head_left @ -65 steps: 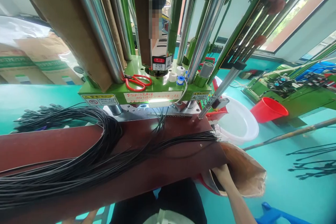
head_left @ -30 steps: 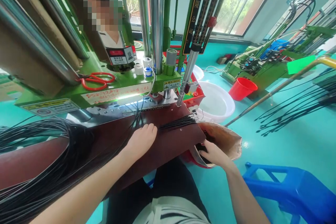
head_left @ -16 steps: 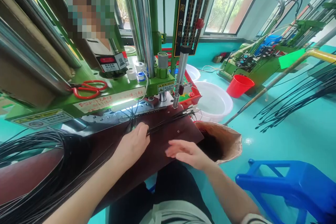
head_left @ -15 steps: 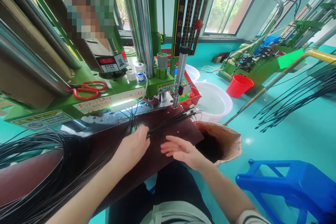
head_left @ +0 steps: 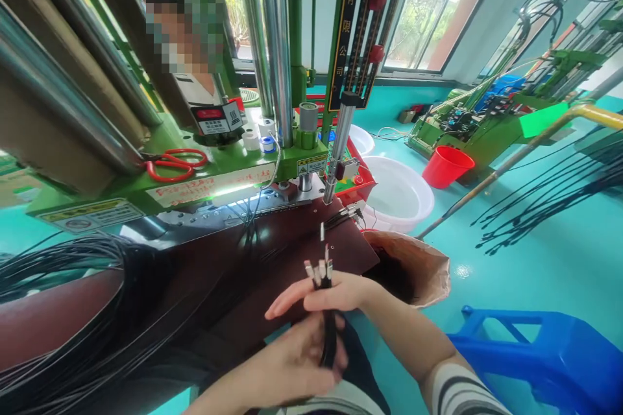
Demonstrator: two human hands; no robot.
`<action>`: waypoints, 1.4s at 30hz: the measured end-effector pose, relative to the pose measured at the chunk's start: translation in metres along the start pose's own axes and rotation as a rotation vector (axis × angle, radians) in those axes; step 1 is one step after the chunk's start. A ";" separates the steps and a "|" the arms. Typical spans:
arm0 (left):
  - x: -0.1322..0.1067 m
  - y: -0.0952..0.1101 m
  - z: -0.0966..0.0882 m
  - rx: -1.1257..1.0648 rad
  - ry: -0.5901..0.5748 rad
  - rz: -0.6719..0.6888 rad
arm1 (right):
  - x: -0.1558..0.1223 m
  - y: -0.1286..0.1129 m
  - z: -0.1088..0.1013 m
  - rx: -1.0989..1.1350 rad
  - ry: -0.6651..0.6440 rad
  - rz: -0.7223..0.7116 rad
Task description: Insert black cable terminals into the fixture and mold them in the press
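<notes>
Turquoise flooring [head_left: 481,282] and a windowed wall form the backdrop, with a brown surface [head_left: 353,251] set against a green press [head_left: 226,159], beyond both grips. Far to the left of the grip, coiled black cables [head_left: 134,279] lie in one thick loop, probably so the long lengths do not tangle. Ahead and left of the grip, red-handled scissors [head_left: 180,164] rest on the press plate, handles outward, apparently for an easy pick-up. Thin leads [head_left: 250,217] come out from under the press, also ahead of the grip. The left grip [head_left: 294,356], blurred, is closed round the lower part of a cable bunch [head_left: 329,340], roughly upright near the lap; held that low, it leaves the metal plugs [head_left: 321,269] exposed on top. The right grip [head_left: 343,292] meets the bunch just below those plugs, fingers stretched leftward, perhaps to steady the tips; whether it is clamped I cannot tell. Ahead of it, more cable ends [head_left: 346,213] lie near the surface's right end. Rightward of the grip come a white basin [head_left: 429,201], an open paper bag [head_left: 433,267], seemingly kept within easy reach, a red bucket [head_left: 446,167] and a blue stool [head_left: 559,343]
</notes>
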State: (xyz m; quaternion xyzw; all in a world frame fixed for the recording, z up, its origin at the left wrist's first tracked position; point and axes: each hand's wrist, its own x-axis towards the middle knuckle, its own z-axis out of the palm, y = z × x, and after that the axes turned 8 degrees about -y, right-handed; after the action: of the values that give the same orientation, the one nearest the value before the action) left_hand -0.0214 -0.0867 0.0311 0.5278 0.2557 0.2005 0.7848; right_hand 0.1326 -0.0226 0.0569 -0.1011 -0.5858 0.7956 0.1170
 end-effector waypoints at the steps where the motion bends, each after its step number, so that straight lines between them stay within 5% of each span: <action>1: 0.008 0.001 0.004 -0.201 0.045 0.066 | 0.003 0.004 0.000 0.017 -0.004 0.013; 5: 0.035 0.000 0.014 -0.600 0.255 0.193 | 0.011 0.004 -0.017 0.157 0.272 -0.209; 9: 0.044 -0.007 0.014 -0.507 0.294 0.175 | 0.013 -0.022 -0.039 0.139 0.497 -0.360; 18: 0.047 -0.002 0.000 -0.469 0.400 0.194 | 0.016 -0.034 -0.041 -0.177 0.342 -0.003; 24: 0.048 -0.005 -0.002 -0.359 0.332 0.153 | 0.011 -0.036 -0.054 -0.369 0.443 0.122; 32: 0.049 -0.002 -0.001 -0.273 0.324 0.114 | -0.010 -0.034 -0.058 -0.424 0.413 0.226; 35: 0.054 0.001 0.002 -0.262 0.202 0.024 | -0.015 -0.046 -0.053 -0.558 0.308 0.259; 39: 0.061 0.003 0.005 -0.380 0.309 0.090 | -0.012 -0.054 -0.043 -0.734 0.189 0.330; 42: 0.063 0.002 0.006 -0.410 0.286 0.089 | -0.008 -0.046 -0.040 -0.712 0.157 0.385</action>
State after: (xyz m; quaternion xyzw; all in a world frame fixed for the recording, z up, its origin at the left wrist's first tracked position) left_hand 0.0319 -0.0537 0.0228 0.3346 0.2947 0.3552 0.8216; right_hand 0.1550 0.0248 0.0895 -0.3033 -0.7841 0.5405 -0.0318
